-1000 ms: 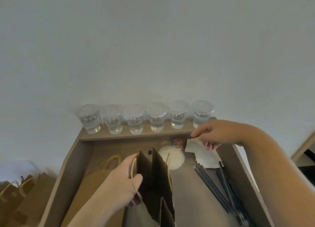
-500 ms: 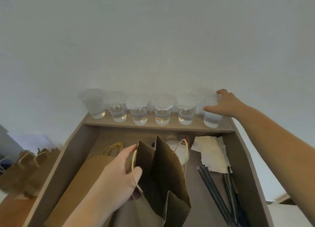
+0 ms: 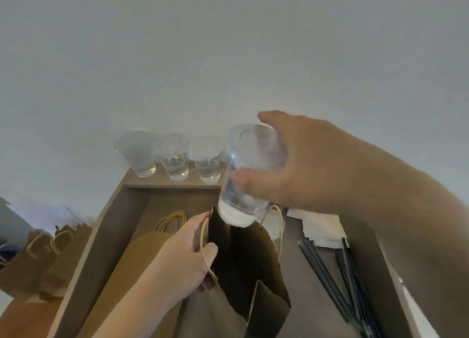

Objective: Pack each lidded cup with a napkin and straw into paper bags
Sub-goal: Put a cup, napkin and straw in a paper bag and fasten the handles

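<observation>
My right hand (image 3: 299, 165) grips a clear lidded cup (image 3: 247, 170) holding some water, its base just above the mouth of an open brown paper bag (image 3: 253, 269). My left hand (image 3: 187, 259) holds the bag's left rim and handle, keeping it open. Three more lidded cups (image 3: 175, 157) stand in a row on the back ledge; others are hidden behind the held cup. White napkins (image 3: 322, 226) lie right of the bag. Dark straws (image 3: 340, 271) lie in front of the napkins.
Everything sits in a brown wooden tray (image 3: 101, 226) with raised sides. A stack of flat paper bags (image 3: 142, 256) with handles lies at its left. More paper bags (image 3: 43, 256) stand outside the tray at the far left. A plain wall rises behind.
My right hand took the rightmost cup off the ledge and carried it down and left to just above the bag's mouth. My left hand kept hold of the bag.
</observation>
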Action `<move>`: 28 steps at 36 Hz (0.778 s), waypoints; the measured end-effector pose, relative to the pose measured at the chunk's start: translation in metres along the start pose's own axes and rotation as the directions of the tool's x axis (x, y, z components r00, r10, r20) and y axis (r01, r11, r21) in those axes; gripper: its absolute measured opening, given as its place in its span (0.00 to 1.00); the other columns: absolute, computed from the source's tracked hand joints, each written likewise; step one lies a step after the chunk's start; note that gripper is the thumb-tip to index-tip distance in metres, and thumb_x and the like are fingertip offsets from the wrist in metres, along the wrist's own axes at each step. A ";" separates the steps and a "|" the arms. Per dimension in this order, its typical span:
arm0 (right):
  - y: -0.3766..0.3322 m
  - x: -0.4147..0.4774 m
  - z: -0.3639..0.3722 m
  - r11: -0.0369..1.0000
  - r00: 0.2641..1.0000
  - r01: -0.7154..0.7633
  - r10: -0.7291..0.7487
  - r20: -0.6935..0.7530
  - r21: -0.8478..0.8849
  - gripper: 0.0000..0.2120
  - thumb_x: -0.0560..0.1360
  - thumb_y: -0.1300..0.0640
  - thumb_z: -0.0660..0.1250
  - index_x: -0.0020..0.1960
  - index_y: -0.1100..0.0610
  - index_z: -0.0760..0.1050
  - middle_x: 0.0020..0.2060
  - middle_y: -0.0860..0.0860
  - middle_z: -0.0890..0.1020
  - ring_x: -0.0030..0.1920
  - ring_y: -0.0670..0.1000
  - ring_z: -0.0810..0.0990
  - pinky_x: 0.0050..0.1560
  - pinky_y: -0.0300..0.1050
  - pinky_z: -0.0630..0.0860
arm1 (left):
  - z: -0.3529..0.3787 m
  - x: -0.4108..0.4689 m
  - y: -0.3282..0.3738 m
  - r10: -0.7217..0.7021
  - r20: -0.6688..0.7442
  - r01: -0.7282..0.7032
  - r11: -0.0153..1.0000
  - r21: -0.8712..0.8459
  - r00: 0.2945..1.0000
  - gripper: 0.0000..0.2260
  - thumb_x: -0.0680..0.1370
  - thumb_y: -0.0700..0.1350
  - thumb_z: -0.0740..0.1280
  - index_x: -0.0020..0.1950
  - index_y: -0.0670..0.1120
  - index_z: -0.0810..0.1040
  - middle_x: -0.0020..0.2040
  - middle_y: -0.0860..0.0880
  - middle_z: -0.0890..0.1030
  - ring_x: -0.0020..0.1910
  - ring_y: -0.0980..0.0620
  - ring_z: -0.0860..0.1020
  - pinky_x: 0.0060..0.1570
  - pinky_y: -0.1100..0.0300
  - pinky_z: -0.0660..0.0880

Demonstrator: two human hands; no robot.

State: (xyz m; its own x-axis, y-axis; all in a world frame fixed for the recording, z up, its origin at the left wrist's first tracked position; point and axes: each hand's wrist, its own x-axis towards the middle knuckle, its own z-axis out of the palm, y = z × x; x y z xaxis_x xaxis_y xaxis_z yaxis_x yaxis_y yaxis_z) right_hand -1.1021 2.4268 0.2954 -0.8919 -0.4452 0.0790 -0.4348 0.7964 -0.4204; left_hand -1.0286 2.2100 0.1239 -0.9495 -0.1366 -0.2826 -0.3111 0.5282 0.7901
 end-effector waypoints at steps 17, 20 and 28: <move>-0.051 -0.014 0.106 0.851 0.938 0.162 0.025 0.347 -0.499 0.40 0.65 0.31 0.69 0.70 0.48 0.62 0.59 0.51 0.73 0.57 0.54 0.72 0.63 0.56 0.70 | -0.044 0.003 -0.043 0.022 0.221 -0.007 0.997 -0.070 0.975 0.23 0.82 0.48 0.65 0.71 0.69 0.62 0.47 0.50 0.87 0.35 0.49 0.87 0.35 0.57 0.83; -0.056 -0.011 0.124 0.783 0.906 0.191 0.092 0.414 -0.592 0.42 0.68 0.32 0.70 0.75 0.52 0.63 0.66 0.55 0.75 0.66 0.60 0.72 0.71 0.63 0.64 | -0.048 0.002 -0.044 0.053 0.249 -0.042 0.998 -0.048 0.967 0.24 0.84 0.50 0.67 0.74 0.66 0.61 0.53 0.52 0.84 0.36 0.49 0.87 0.37 0.56 0.84; -0.072 0.006 0.161 0.680 0.841 0.208 0.243 0.484 -0.703 0.31 0.74 0.38 0.70 0.69 0.55 0.69 0.64 0.57 0.78 0.65 0.62 0.73 0.68 0.62 0.65 | -0.054 0.000 -0.050 0.083 0.293 -0.043 0.989 -0.140 0.952 0.28 0.81 0.49 0.65 0.77 0.68 0.61 0.49 0.56 0.85 0.39 0.56 0.86 0.41 0.57 0.85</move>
State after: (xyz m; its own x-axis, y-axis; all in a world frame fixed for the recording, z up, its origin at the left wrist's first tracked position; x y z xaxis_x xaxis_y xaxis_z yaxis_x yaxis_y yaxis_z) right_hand -1.0562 2.3006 0.1809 -0.7952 -0.3789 -0.4733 -0.5687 0.7368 0.3657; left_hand -1.0153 2.1382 0.1140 -0.9181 0.1595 -0.3629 -0.2725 0.4110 0.8699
